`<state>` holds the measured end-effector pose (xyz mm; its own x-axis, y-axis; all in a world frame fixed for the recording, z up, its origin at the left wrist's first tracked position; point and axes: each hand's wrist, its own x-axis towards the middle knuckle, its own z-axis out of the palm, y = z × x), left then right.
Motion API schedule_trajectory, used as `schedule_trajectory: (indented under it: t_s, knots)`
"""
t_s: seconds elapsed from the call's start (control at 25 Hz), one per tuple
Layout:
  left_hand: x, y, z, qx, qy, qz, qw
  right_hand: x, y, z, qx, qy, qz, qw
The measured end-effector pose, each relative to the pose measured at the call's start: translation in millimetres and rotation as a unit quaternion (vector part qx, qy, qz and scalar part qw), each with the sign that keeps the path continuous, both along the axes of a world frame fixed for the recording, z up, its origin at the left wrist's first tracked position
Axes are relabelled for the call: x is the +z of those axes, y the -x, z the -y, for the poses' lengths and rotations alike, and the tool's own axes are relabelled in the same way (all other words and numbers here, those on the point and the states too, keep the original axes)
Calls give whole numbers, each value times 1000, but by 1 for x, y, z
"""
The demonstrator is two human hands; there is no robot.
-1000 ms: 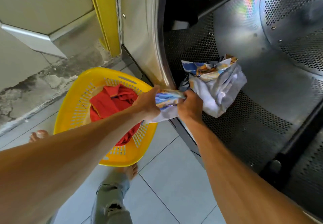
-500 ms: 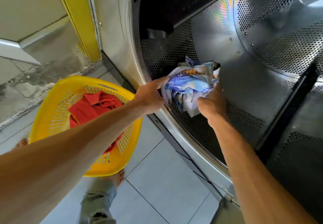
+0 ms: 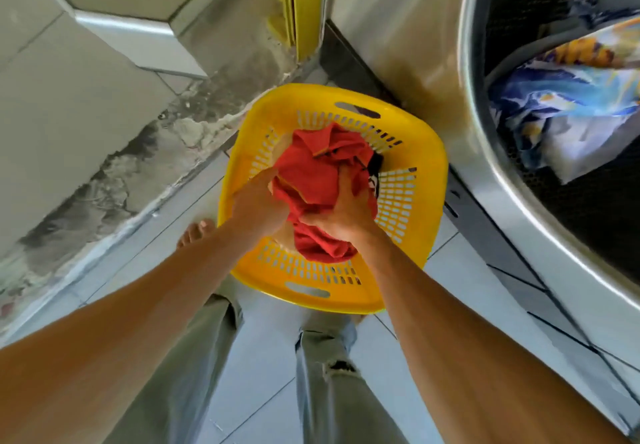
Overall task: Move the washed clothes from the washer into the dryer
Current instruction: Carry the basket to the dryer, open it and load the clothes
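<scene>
I am gripping the red garment (image 3: 313, 173) with both hands inside the yellow basket (image 3: 427, 180): my left hand (image 3: 258, 206) is clutching its left edge, my right hand (image 3: 346, 213) is curling over its right side. Up and right of my grip, the blue patterned cloth (image 3: 568, 107) is lying in the dryer drum (image 3: 485, 180).

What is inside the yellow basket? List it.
The yellow basket holds a bunched red garment, gripped by the left hand and the right hand. A dark item peeks out beside it. Anything underneath is covered.
</scene>
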<state>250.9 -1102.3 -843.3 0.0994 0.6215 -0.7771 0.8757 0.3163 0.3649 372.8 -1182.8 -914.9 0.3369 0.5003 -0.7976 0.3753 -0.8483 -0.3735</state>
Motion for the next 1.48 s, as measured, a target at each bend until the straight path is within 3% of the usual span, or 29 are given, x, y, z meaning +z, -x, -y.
schedule_trajectory:
  t_s: [0.16, 0.32, 0.48, 0.68, 0.88, 1.0, 1.12, 1.28, 1.48]
  knots:
    - [0, 5, 9, 65, 48, 62, 995, -1, 11, 10, -145, -97, 59, 983]
    - [49, -17, 17, 152, 181, 147, 960, 84, 5, 42, -273, -127, -34, 953]
    - [115, -80, 31, 101, 218, 217, 946, 181, -28, 76, -369, -191, -17, 909]
    - [203, -198, 48, 37, 199, 379, 903, 292, -134, 90, -472, -328, 75, 815]
    - [260, -306, 50, -65, 153, 507, 846, 351, -238, 94, -445, -411, 271, 748]
    - [252, -328, 38, -178, 95, 475, 857, 331, -281, 90, -382, -334, 361, 783]
    - [213, -304, 23, -203, 12, 381, 902, 282, -301, 80, -238, -172, 381, 877]
    - [142, -214, 15, -137, 16, 240, 961, 225, -247, 62, -138, -170, 264, 939]
    - [88, -93, 14, -94, 26, 97, 991, 163, -108, 39, -30, -181, 69, 981]
